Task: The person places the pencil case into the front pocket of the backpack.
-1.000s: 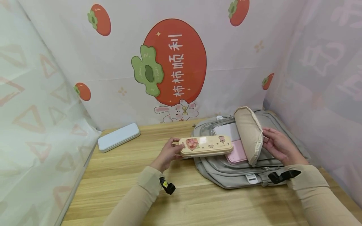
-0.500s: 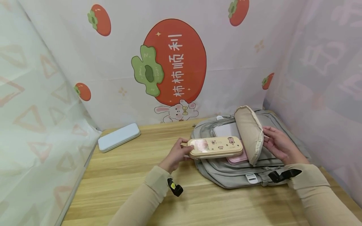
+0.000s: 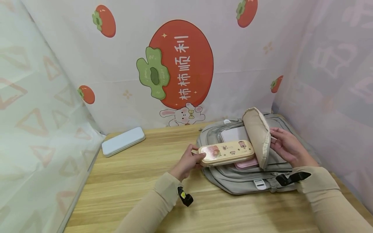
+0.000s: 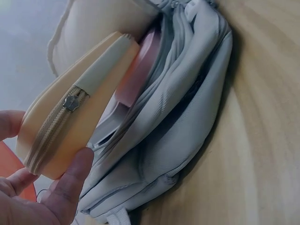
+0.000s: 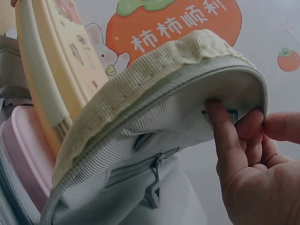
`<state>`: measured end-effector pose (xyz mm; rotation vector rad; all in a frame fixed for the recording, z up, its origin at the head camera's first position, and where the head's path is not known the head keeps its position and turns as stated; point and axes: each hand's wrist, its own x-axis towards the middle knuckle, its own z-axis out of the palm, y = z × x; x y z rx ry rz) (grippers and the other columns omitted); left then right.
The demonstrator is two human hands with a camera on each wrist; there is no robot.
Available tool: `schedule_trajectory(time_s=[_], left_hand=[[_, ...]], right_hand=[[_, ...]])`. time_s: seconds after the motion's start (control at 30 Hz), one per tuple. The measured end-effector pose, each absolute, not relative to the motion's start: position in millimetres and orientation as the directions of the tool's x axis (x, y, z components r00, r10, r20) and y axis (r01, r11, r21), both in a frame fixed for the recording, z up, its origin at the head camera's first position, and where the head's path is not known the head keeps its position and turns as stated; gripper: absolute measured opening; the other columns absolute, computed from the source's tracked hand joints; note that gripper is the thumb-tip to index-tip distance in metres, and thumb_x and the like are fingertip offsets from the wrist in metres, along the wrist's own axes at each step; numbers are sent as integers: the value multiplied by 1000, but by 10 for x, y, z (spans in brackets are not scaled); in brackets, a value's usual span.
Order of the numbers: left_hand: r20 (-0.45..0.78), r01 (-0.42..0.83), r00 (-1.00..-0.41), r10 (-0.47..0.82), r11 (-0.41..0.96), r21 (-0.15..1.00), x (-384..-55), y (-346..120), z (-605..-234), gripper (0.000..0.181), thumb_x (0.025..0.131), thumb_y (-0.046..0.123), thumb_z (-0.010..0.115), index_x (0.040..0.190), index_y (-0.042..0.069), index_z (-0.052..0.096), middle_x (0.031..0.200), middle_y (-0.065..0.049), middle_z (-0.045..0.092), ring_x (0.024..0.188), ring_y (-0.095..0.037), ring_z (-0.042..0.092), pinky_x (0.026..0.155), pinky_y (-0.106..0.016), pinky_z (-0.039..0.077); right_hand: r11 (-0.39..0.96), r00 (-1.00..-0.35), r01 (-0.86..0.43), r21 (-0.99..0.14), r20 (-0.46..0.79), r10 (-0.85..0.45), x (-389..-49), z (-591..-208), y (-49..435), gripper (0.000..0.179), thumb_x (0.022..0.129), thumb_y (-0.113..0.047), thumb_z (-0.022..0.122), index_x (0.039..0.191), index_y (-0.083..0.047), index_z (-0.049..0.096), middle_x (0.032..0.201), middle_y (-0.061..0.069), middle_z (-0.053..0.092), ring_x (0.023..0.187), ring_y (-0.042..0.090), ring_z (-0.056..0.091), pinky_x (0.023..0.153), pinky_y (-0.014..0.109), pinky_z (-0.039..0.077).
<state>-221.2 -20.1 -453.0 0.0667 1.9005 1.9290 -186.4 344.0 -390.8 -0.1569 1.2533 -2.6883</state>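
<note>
My left hand [image 3: 188,161] pinches the near end of a cream zippered pencil case [image 3: 228,153] decorated with cartoon stickers. In the left wrist view, thumb and fingers grip the zipped end [image 4: 70,108]. The case's far end reaches toward the opened front pocket of a grey backpack [image 3: 224,183], which lies flat. With curled fingers, my right hand [image 3: 287,147] holds up the pocket's beige-lined flap [image 3: 256,137] by its edge. Inside the pocket are a pink case [image 3: 247,164] and a whitish flat item [image 3: 233,134], both partly covered by the cream case.
A light blue case [image 3: 123,141] lies at the back left of the wooden table [image 3: 131,194]. Patterned cloth walls [image 3: 116,64] stand at the back and both sides. White strap buckles [image 3: 260,184] lie along the backpack's near side.
My left hand has carried the cream pencil case to the right, over the pink case and closer to the raised flap. The right hand stays at the flap, nearly still.
</note>
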Motion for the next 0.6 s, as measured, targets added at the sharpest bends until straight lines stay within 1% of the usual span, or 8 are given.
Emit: schedule_trajectory(time_s=[0.1, 0.3, 0.4, 0.6], left_hand=[[-271, -281, -907, 323, 17, 960, -2165, -152, -4555, 33, 100, 10, 68, 121, 3, 44, 98, -12, 49, 73, -17, 61, 74, -39, 62], [-270, -282, -907, 324, 12, 959, -2096, -98, -4543, 34, 101, 12, 67, 123, 3, 43, 100, -13, 49, 77, -19, 64, 79, -45, 62], [-268, -277, -909, 318, 18, 961, -2075, -85, -4543, 35, 101, 13, 67, 125, 3, 43, 100, -13, 51, 77, -19, 64, 79, -45, 62], [-244, -252, -921, 305, 15, 968, -2049, -44, -4511, 39, 101, 14, 67, 129, 2, 43, 98, -12, 53, 73, -17, 62, 74, -41, 61]], right_hand=[[-621, -980, 109, -776, 20, -198, -1878, -3894, 3402, 25, 110, 2, 38, 106, 0, 63, 107, 11, 69, 97, 22, 70, 82, 32, 58], [-590, -983, 110, -800, 2, -185, -1900, -3839, 3337, 25, 110, 1, 40, 106, -2, 64, 105, 10, 70, 95, 21, 70, 80, 32, 58], [-581, -983, 113, -806, -7, -182, -1900, -3827, 3314, 26, 110, 2, 40, 105, -2, 65, 104, 10, 70, 94, 20, 70, 80, 31, 59], [-563, -984, 105, -820, -3, -179, -1905, -3810, 3268, 28, 110, 2, 39, 104, -2, 66, 104, 9, 70, 93, 20, 70, 79, 31, 59]])
